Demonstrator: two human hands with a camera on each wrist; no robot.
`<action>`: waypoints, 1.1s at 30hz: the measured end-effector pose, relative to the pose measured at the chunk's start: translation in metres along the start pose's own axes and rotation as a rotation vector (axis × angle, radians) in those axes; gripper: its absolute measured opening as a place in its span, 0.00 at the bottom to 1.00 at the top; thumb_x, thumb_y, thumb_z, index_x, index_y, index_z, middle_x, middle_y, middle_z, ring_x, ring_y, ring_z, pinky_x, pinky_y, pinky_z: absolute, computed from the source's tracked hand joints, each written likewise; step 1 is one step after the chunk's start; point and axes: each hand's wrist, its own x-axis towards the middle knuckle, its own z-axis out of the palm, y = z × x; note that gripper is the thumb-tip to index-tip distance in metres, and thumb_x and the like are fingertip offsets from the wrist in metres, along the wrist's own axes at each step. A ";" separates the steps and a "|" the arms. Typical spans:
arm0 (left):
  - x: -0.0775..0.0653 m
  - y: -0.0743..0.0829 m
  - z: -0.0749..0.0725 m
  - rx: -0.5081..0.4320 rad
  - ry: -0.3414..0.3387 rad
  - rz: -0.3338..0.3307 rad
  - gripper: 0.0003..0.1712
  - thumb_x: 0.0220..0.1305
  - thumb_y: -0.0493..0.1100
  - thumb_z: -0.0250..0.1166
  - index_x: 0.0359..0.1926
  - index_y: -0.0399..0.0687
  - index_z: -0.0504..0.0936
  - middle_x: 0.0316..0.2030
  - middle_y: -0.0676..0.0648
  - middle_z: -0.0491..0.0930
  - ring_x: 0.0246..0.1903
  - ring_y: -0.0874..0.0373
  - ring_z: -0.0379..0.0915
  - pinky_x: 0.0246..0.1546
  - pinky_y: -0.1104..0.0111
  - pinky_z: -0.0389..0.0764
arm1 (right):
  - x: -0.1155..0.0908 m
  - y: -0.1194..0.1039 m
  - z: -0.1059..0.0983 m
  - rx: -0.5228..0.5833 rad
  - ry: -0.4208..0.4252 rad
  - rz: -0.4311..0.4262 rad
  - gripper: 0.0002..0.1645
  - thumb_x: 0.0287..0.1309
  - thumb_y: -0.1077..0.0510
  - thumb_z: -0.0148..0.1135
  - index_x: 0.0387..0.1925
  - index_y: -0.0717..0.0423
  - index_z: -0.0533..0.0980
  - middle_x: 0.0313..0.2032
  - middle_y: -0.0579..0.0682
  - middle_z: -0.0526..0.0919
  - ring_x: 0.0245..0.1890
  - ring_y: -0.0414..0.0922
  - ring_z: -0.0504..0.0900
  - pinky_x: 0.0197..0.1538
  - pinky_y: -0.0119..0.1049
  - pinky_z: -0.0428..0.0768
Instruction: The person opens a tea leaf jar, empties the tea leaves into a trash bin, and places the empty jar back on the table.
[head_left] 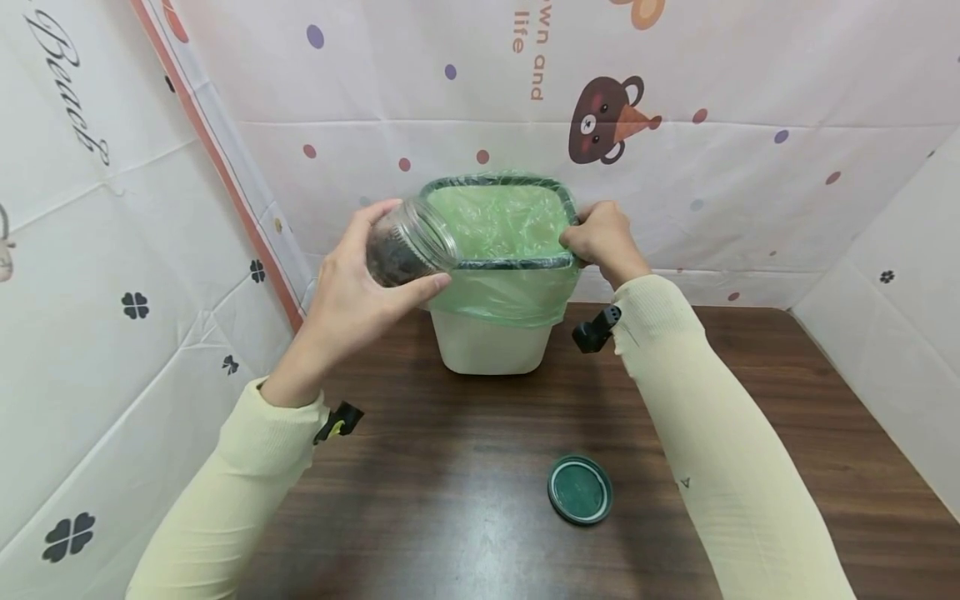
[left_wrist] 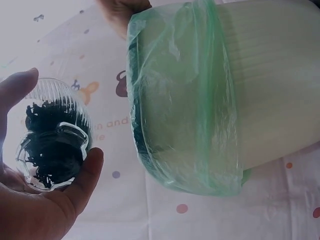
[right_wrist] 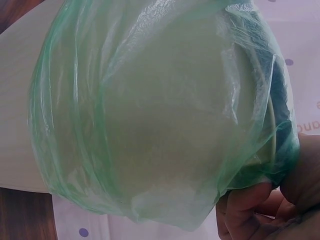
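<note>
My left hand (head_left: 348, 287) grips a clear glass jar (head_left: 408, 242), its open mouth tipped toward the bin at the right. Dark, shredded-looking stuff (left_wrist: 52, 150) lies inside the jar, seen through the glass in the left wrist view. The pale bin (head_left: 491, 342) stands upright, lined with a thin green plastic bag (head_left: 502, 296) folded over its dark rim (head_left: 517, 263). At the rim's right side, my right hand (head_left: 603, 242) pinches the edge with the bag on it; in the right wrist view its fingers (right_wrist: 247, 202) curl at the bag-covered rim.
A round green lid (head_left: 580, 490) lies on the brown wooden table (head_left: 450, 483), in front of the bin. Printed white cloth (head_left: 360, 83) hangs behind the bin, with more cloth at the left and right sides of the table. A small black camera sits on each wrist.
</note>
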 end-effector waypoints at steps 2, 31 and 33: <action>0.001 0.000 0.000 0.014 -0.003 -0.010 0.50 0.36 0.68 0.71 0.63 0.73 0.61 0.54 0.55 0.71 0.52 0.60 0.64 0.49 0.52 0.67 | 0.000 0.000 0.000 -0.005 0.002 0.000 0.13 0.49 0.63 0.52 0.38 0.64 0.76 0.43 0.58 0.70 0.32 0.45 0.74 0.30 0.33 0.81; 0.015 0.000 0.000 -0.072 -0.019 0.023 0.48 0.37 0.63 0.73 0.57 0.61 0.56 0.52 0.52 0.71 0.52 0.61 0.63 0.50 0.55 0.65 | -0.001 -0.001 0.000 -0.048 0.012 -0.009 0.11 0.50 0.62 0.51 0.34 0.63 0.75 0.41 0.58 0.70 0.26 0.44 0.74 0.22 0.30 0.76; 0.017 0.000 0.000 -0.084 -0.016 0.020 0.48 0.36 0.63 0.74 0.56 0.62 0.58 0.51 0.53 0.72 0.51 0.61 0.64 0.49 0.54 0.66 | -0.001 -0.002 0.000 -0.057 0.017 -0.014 0.10 0.50 0.62 0.51 0.33 0.62 0.75 0.39 0.57 0.71 0.24 0.43 0.74 0.21 0.29 0.76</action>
